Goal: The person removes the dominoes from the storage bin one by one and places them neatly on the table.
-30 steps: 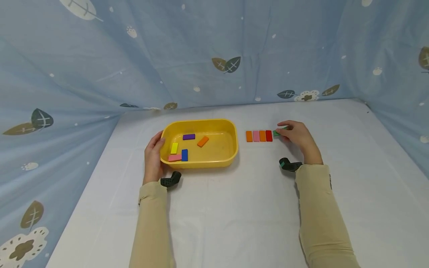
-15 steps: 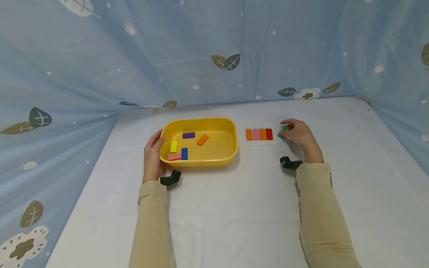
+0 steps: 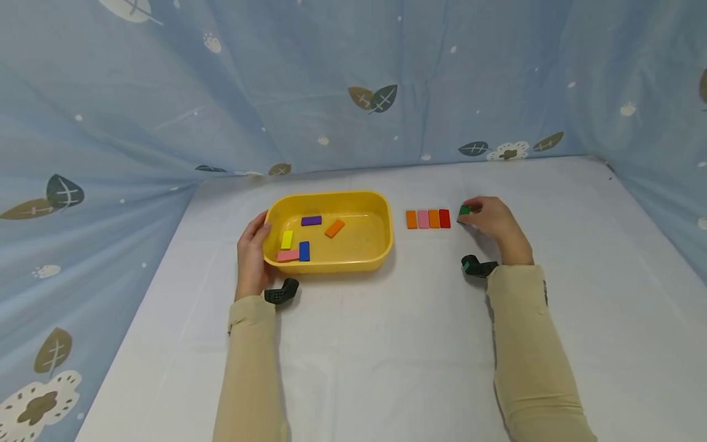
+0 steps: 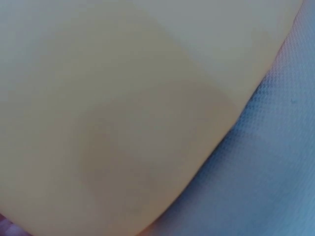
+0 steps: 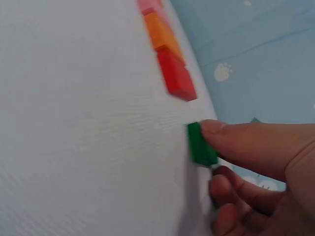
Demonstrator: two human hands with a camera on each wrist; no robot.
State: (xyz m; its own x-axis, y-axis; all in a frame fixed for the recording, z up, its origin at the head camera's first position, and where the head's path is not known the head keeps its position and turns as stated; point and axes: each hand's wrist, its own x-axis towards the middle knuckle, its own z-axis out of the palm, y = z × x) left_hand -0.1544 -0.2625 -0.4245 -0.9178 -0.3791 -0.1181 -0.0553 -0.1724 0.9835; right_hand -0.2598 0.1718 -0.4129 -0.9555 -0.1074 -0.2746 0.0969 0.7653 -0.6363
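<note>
My left hand (image 3: 251,255) holds the left end of a yellow plastic tub (image 3: 331,266), thumb at the rim. The left wrist view is filled by the tub's blurred wall (image 4: 123,123). With my right hand (image 3: 494,222) I pinch a small green block (image 5: 201,146) between thumb and fingers, tilted up beside a row of flat blocks. That row runs orange (image 3: 411,220), pink (image 3: 423,219), orange (image 3: 434,218), red (image 3: 444,218). A gap separates the green block from the red one.
Inside the tub lie a purple block (image 3: 312,220), an orange block (image 3: 334,228), a yellow block (image 3: 287,240), a pink block (image 3: 288,255) and a blue block (image 3: 304,251). White cloth (image 3: 381,350) covers the table; a blue patterned curtain (image 3: 309,92) rises behind.
The green block, earlier low beside the red block, has been drawn slightly right and tipped up in my right hand. My left hand and the tub stay put.
</note>
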